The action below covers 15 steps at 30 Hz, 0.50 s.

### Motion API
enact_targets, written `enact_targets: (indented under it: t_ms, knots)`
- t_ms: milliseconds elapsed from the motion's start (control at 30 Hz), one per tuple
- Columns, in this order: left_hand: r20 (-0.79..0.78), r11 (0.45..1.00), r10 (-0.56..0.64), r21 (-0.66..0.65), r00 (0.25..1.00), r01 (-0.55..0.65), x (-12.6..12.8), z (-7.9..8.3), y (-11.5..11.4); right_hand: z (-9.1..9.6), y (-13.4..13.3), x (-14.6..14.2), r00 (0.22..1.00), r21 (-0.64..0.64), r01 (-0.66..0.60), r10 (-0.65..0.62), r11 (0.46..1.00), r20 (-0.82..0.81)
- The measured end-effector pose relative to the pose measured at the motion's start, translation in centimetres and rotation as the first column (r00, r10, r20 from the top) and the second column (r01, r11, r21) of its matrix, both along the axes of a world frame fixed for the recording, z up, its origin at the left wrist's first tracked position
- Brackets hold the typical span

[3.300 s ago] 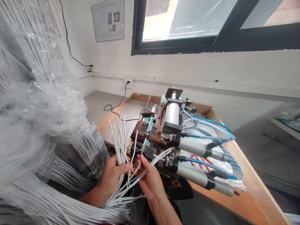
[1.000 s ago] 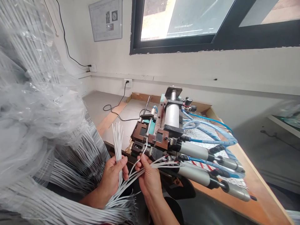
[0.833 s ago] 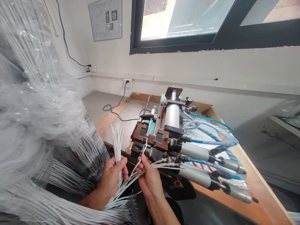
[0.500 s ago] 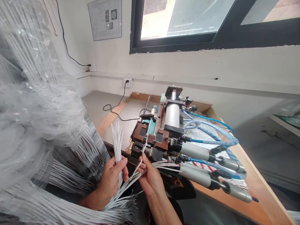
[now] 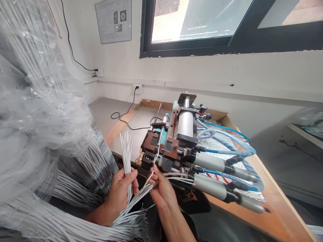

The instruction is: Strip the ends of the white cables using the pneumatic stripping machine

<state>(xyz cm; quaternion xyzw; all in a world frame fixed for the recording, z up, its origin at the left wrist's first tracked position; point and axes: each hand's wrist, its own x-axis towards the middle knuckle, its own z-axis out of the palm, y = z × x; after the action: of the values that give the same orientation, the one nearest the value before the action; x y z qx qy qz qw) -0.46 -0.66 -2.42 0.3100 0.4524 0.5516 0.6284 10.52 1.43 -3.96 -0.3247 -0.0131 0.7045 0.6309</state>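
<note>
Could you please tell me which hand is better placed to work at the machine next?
Probably the right hand: its fingers pinch a cable at the front of the machine. The left hand is farther from it, closed around an upright bunch of cables.

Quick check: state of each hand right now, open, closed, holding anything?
Left hand: closed around a bundle of white wires, ends pointing up.
Right hand: closed, pinching white wire at the machine; other wires stick out beside it.
</note>
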Motion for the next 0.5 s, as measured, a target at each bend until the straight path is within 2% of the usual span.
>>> enact_targets:
  t_ms: [167, 400, 500]
  knots:
    - [-0.003, 1.000, -0.010, -0.001, 1.000, 0.010, -0.4, -0.2, -0.1, -0.2, -0.4, -0.3, 1.000, 0.006, 0.021, -0.021, 1.000, 0.013]
    - [0.011, 0.996, -0.074, 0.047, 0.997, 0.073, -0.3, -0.4, -0.5, -0.6, -1.5, 0.2, 0.979, 0.069, 0.013, -0.026, 0.998, 0.200]
    - [-0.034, 0.996, -0.063, 0.064, 0.997, 0.066, -0.3, -0.6, -0.4, -0.8, -2.6, 0.2, 0.957, 0.122, -0.052, 0.015, 0.991, 0.289]
